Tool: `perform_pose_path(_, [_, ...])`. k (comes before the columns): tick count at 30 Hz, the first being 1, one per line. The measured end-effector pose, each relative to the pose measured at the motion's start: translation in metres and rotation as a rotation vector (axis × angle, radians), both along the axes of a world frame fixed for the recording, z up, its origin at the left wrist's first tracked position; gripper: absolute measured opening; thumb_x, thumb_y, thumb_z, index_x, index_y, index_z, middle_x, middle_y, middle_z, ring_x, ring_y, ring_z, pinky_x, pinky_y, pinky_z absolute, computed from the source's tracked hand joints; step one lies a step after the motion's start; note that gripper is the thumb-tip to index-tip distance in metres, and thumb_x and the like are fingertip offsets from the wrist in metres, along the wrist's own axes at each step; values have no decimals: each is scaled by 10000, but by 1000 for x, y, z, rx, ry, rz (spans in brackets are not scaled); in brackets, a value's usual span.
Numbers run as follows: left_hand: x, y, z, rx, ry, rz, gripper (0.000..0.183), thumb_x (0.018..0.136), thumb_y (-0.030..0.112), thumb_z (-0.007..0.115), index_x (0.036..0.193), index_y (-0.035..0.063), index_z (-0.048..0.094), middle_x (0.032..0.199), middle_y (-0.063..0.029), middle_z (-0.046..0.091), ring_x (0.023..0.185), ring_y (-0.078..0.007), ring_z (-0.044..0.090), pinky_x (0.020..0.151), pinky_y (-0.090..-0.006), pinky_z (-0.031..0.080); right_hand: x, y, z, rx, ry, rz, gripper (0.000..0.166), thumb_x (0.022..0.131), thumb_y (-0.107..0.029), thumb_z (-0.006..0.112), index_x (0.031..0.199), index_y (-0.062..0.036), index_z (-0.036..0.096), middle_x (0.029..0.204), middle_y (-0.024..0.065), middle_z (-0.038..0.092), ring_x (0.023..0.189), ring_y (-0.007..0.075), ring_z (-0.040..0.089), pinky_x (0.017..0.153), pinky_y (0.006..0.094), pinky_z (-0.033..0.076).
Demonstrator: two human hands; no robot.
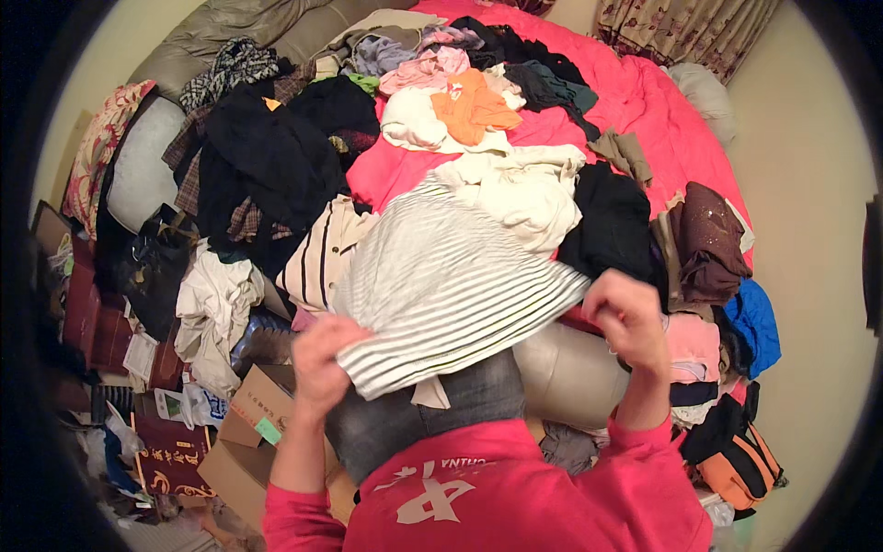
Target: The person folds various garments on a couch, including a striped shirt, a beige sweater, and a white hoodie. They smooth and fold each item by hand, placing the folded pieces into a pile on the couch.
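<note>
A white garment with dark stripes (462,290) is spread between my two hands, its lower edge stretched above my lap. My left hand (323,362) grips the corner of that edge on the left of the picture. Near the other corner, my right hand (628,314) is closed on the striped cloth. Just beyond the garment lies a cream-white crumpled garment (528,196) on the pink bedding (655,117). A cream garment with black stripes and buttons (330,255) touches its left side. Black folded clothing (610,224) is to the right.
Piled dark clothes (269,159) cover the bed's left part. An orange garment (474,107) lies on white clothing farther back. Folded brown clothes (710,241) stand at the right. An open cardboard box (241,455) is at lower left, and an orange and black bag (738,462) at lower right.
</note>
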State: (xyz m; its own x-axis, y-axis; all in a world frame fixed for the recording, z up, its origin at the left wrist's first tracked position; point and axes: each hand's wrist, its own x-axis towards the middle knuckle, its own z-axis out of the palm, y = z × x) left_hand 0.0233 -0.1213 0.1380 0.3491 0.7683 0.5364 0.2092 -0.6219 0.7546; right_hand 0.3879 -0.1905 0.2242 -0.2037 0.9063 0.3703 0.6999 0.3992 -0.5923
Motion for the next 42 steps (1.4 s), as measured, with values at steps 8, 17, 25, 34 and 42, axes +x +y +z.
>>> perform_pose_path(8, [0,-72,-75,-362,214,76,370,623,-63,519,944,26,680,788,-102,635,808,-248,583,725,-326,461,-29,-23,-150,-168,175,-202,232,773,-40,585,998,13,574,851,93,612,776,168,586,689,279,462])
perform_pose_path(17, [6,-62,-65,-502,-128,189,313,705,-150,487,936,4,632,918,-87,587,821,-182,559,739,-252,437,-13,53,-263,-614,565,-491,225,814,-211,643,822,6,583,699,13,540,676,84,473,620,253,400])
perform_pose_path(25, [10,-57,-43,-407,-174,203,207,704,-122,560,869,-6,607,815,-61,574,736,-132,552,660,-219,428,2,52,-144,-173,1232,-421,116,895,-139,554,803,-69,540,707,-61,487,649,36,428,598,202,356])
perform_pose_path(34, [-7,-114,-37,-867,-100,8,81,757,-10,648,835,-5,629,688,-34,622,615,-58,553,554,-226,441,33,-71,-99,-169,1177,-509,143,832,-127,571,729,-63,494,686,-37,502,623,49,432,592,200,343])
perform_pose_path(42, [5,-90,-78,-997,-301,154,153,877,74,562,999,0,617,851,-19,631,754,-82,568,683,-229,452,12,-5,-118,-194,1243,-493,103,882,-95,531,805,-39,568,730,-14,549,671,66,496,627,214,393])
